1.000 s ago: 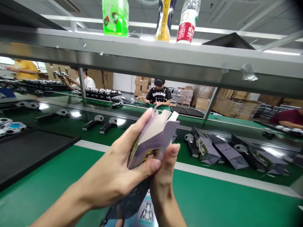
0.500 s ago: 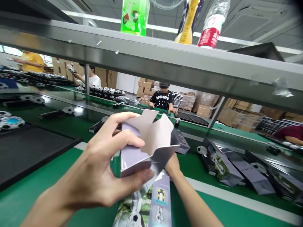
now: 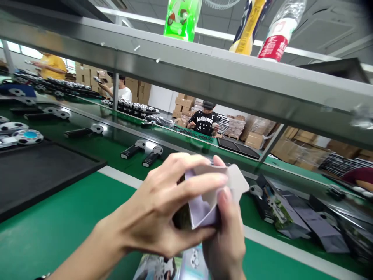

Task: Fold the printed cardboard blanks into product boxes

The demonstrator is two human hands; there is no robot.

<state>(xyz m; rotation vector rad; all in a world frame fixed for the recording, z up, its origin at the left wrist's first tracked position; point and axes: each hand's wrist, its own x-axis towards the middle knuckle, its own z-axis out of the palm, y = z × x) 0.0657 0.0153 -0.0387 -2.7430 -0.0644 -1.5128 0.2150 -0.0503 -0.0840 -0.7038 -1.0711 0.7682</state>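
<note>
left hand [image 3: 157, 210] – clasps carton [image 3: 204, 206] | right hand [image 3: 225, 233] – pinches its flap | likely light, creasable card; grip panel edges

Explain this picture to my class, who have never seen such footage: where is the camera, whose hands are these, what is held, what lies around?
The camera sits on a person's head, looking forward and down, so both bare hands are the wearer's own. The left hand and right hand together grip a small pale cardboard box with open flaps. Below is a green work surface with a black tray, black-handled football toys and more boxes lying down. A metal shelf overhead carries bottles. Other people work opposite.
</note>
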